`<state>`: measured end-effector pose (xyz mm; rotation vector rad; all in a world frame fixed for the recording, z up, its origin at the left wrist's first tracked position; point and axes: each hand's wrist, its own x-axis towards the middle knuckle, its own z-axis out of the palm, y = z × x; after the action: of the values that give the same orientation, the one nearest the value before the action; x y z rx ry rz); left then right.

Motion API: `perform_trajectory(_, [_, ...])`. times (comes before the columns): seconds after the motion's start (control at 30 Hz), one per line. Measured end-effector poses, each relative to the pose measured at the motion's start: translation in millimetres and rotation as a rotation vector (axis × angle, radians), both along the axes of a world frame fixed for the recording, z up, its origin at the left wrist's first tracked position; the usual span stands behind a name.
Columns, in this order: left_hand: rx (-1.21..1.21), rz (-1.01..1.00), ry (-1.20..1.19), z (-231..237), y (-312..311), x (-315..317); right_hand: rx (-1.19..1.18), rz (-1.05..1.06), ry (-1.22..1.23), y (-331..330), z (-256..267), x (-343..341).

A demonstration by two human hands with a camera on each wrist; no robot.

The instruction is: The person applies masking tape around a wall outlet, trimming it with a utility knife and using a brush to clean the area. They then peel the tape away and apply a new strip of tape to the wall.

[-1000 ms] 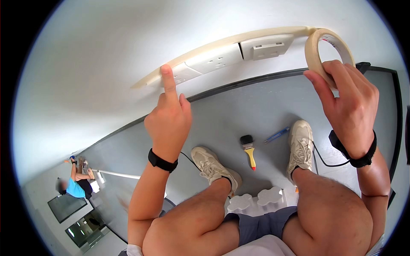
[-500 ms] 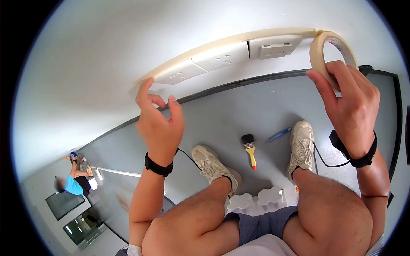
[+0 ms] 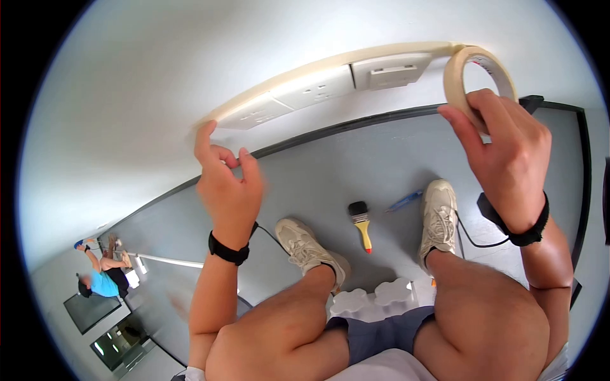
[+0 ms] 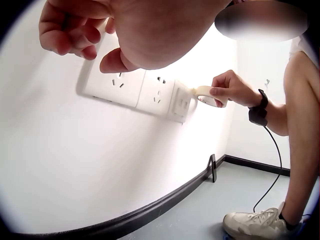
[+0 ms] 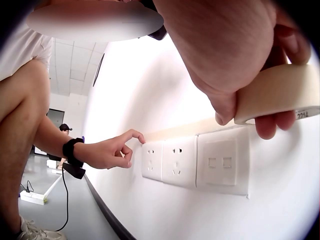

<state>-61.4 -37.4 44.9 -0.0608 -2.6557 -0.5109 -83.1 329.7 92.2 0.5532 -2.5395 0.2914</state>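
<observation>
Three white wall plates [image 3: 311, 91] sit side by side on the wall, and a strip of cream tape [image 3: 305, 67] runs along their upper edge. My left hand [image 3: 230, 190] touches the strip's left end with the index fingertip, its other fingers bent and holding nothing. At the right, my right hand [image 3: 511, 155] grips the tape roll [image 3: 455, 82] between thumb and fingers, the roll still joined to the strip near the right plate. In the right wrist view the roll [image 5: 280, 92] is close up, beside the plate with two square ports [image 5: 225, 162].
On the grey floor between the shoes [image 3: 438, 219] lie a brush [image 3: 361, 228] with a yellow handle and a blue pen-like tool [image 3: 404, 201]. A white stool [image 3: 375, 298] is below me. Black skirting [image 3: 330, 130] follows the wall. Another person [image 3: 105, 279] is far left.
My left hand has slid left along the strip to its end, its index finger now bent. My right hand keeps hold of the roll. The head view has shifted slightly.
</observation>
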Motion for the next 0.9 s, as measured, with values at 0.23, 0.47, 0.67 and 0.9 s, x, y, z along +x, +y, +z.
perform_trajectory(0.23, [0.073, 0.031, -0.034, -6.4, 1.9, 0.7, -0.003, -0.015, -0.033, -0.2, -2.9, 0.9])
perform_trajectory(0.47, [0.118, 0.021, -0.062, -6.5, 10.5, 3.7, -0.015, -0.005, -0.039, 2.1, -5.5, 1.0])
perform_trajectory(0.67, [0.153, 0.02, -0.057, -10.0, 13.5, 4.4, -0.042, 0.028, -0.037, 0.4, -6.2, 0.2])
perform_trajectory(0.9, [0.138, 0.032, -0.083, -14.1, 11.8, 6.6, -0.067, 0.054, -0.051, -1.5, -13.7, -0.6])
